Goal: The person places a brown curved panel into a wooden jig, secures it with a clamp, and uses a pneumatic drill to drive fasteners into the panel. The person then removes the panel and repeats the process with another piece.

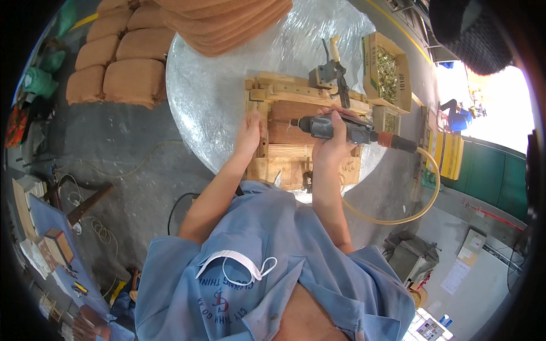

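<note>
A wooden jig [273, 150] with light rails lies on a round, plastic-wrapped surface in front of me, and a reddish-brown wooden board [284, 128] sits within it. My left hand [248, 135] is closed on the jig's left side rail, fingers bent over its edge. Wrapped in my right hand [334, 136] is a black air drill [325, 126], lying roughly level above the board. Its thin bit points left toward the left rail; whether the tip touches wood, I cannot tell. A metal toggle clamp [327, 74] stands at the jig's far right.
A cardboard box of small brass-coloured metal parts [387, 71] stands right of the jig. From the drill, a yellowish air hose [437, 187] loops near my right arm. Brown cloth-like bundles [133, 74] are stacked far left; another brown stack [224, 25] stands beyond the jig.
</note>
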Available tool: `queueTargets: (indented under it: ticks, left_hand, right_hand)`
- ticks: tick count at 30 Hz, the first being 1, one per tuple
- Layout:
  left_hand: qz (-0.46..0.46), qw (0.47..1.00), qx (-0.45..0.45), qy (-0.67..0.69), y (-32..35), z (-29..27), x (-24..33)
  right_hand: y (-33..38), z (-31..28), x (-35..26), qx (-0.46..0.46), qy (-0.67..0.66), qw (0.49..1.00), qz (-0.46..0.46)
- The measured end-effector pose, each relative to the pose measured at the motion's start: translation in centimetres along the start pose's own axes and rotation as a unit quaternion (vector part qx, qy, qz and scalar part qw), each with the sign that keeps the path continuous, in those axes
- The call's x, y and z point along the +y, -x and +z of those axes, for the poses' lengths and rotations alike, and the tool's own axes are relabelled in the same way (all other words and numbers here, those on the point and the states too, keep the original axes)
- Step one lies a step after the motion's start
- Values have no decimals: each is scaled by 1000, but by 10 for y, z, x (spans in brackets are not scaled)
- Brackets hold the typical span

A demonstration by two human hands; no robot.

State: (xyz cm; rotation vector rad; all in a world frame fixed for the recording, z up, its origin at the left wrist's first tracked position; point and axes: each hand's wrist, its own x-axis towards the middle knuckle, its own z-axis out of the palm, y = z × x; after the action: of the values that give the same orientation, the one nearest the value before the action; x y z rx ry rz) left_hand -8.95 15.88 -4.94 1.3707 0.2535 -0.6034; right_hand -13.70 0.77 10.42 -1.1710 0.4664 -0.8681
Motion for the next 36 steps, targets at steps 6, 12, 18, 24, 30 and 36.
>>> queueTargets:
  ticks: [6,12,18,24,30,36]
  left_hand:
    - [173,860,165,-451,-35,20,-20]
    - [140,870,147,-449,-44,23,-38]
    - [134,883,147,-425,-46,23,-33]
    - [130,884,154,-422,-47,24,-38]
    - [129,888,153,-413,-47,26,-35]
    - [133,889,151,-411,-48,25,-37]
  right_hand:
    - [-16,9,41,-25,114,991,-67]
    - [-25,18,70,-76,157,982,-74]
    - [-27,19,84,-112,165,979,-48]
    - [-25,23,82,-128,203,969,-51]
    - [-20,34,79,-134,217,964,-79]
    - [-28,31,90,-128,210,966,-76]
